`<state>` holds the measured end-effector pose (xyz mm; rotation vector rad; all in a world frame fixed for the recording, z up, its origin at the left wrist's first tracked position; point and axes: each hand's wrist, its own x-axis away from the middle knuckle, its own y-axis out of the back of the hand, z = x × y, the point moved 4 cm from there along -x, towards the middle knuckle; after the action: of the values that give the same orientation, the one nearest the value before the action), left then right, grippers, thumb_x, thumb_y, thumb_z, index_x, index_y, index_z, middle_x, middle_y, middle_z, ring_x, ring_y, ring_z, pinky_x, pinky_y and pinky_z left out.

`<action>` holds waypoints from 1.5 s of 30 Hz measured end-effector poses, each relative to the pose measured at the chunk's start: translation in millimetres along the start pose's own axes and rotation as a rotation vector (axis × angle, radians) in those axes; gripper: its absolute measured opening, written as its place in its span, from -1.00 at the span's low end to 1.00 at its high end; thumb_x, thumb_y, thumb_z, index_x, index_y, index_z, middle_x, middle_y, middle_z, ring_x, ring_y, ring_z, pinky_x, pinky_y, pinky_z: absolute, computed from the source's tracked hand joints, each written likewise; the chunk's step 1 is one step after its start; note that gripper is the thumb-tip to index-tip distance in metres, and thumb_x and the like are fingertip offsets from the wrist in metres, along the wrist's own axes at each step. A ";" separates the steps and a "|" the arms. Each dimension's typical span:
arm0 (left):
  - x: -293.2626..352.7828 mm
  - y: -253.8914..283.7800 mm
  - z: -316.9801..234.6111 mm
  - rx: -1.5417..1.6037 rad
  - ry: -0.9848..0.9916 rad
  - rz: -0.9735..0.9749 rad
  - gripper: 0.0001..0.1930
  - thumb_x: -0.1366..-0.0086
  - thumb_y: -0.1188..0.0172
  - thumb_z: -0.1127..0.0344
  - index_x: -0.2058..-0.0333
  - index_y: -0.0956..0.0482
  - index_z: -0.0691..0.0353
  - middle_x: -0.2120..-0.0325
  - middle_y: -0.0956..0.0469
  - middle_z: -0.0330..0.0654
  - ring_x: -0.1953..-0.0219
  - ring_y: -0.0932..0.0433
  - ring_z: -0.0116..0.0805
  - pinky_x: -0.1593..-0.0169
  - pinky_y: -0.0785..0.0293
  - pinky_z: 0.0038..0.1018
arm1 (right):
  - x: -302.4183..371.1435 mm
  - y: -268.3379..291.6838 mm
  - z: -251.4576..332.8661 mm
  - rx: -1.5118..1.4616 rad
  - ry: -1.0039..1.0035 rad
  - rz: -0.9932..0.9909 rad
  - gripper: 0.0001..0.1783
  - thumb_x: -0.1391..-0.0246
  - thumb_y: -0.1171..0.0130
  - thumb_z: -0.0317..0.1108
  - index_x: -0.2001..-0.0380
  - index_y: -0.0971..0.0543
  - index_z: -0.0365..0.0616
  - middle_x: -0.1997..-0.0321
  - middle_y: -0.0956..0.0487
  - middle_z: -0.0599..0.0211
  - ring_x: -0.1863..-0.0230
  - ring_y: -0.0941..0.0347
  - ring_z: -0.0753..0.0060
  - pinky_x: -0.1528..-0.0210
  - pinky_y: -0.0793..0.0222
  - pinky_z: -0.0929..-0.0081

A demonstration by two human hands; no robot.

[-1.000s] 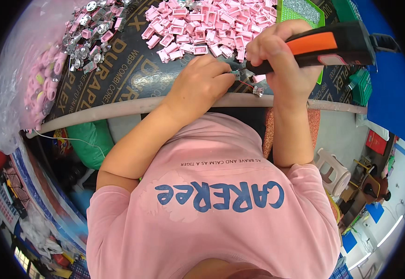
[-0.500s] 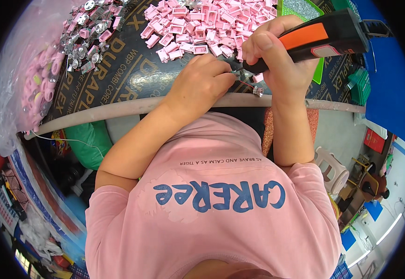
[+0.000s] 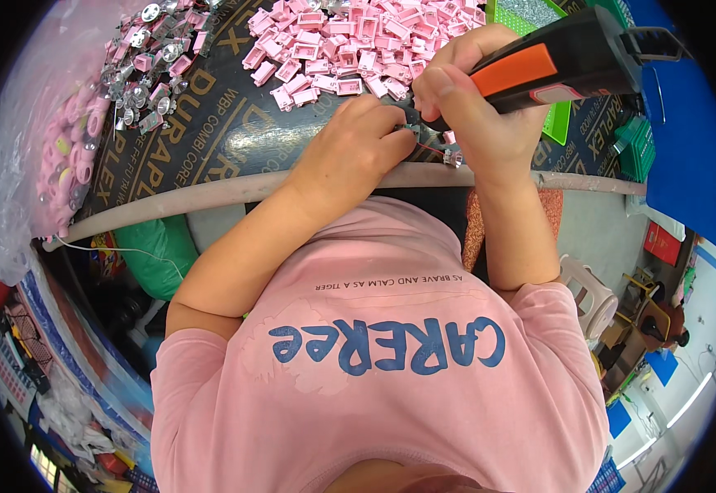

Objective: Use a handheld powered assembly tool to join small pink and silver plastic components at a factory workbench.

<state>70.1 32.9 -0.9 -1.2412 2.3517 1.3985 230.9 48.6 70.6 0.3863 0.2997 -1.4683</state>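
My right hand (image 3: pixel 493 111) is wrapped round a black cordless screwdriver (image 3: pixel 592 62) with an orange panel, its tip pointing down and left toward my left fingers. My left hand (image 3: pixel 354 148) pinches a small dark part (image 3: pixel 410 129) against the table, right under the tool's tip. Thin red wires run from that part to a small silvery piece (image 3: pixel 452 154) lying just right of my left fingertips. Beyond both hands spreads a heap of small pink plastic housings (image 3: pixel 337 49). My fingers hide most of the held part and the tool's end.
At the far left lie assembled pink and silver pieces (image 3: pixel 149 62) and a clear plastic bag of pink parts (image 3: pixel 71 156). A green tray (image 3: pixel 559 123) of small metal screws (image 3: pixel 530 12) stands at the far right, with a green box (image 3: pixel 635 148) nearby. A pale rim (image 3: pixel 210 191) edges the table.
My right hand and the screwdriver have shifted slightly left and toward me, the tool's tip closer to the held part. My left hand keeps its pinch almost in place.
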 end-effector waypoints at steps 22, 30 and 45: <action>-24.7 70.6 -6.7 0.129 0.011 0.216 -0.62 -0.11 -0.32 0.69 0.08 -0.71 0.26 0.15 -0.71 -0.10 0.15 -0.66 -0.06 0.07 -0.61 -0.26 | 33.0 163.7 7.8 0.137 0.093 -0.651 -0.88 -0.26 -0.37 -0.50 0.28 -0.59 -0.26 0.48 -0.57 0.23 0.53 -0.52 0.30 0.35 -0.55 0.25; -42.0 59.9 -6.6 -0.012 -0.169 0.481 -0.82 -0.14 -0.26 0.55 0.25 -0.67 0.23 0.00 -0.63 -0.10 -0.03 -0.58 -0.03 -0.08 -0.54 -0.20 | 33.3 165.6 -1.8 0.022 0.106 -0.608 -0.88 -0.25 -0.38 -0.50 0.33 -0.59 -0.25 0.49 -0.58 0.23 0.54 -0.52 0.31 0.36 -0.55 0.24; -6.4 61.1 -5.4 -0.086 0.229 -0.048 -0.84 -0.17 -0.45 0.42 0.31 -0.64 0.23 0.33 -0.66 -0.12 0.16 -0.58 -0.02 0.01 -0.49 -0.17 | 27.6 166.5 38.9 -0.200 0.123 -0.453 -0.76 -0.37 -0.19 -0.23 0.29 -0.64 -0.19 0.43 -0.57 0.28 0.46 -0.50 0.27 0.25 -0.51 0.14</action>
<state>32.5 46.4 46.1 -1.5464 2.4077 1.4248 397.5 16.9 105.6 0.2559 0.6602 -1.8395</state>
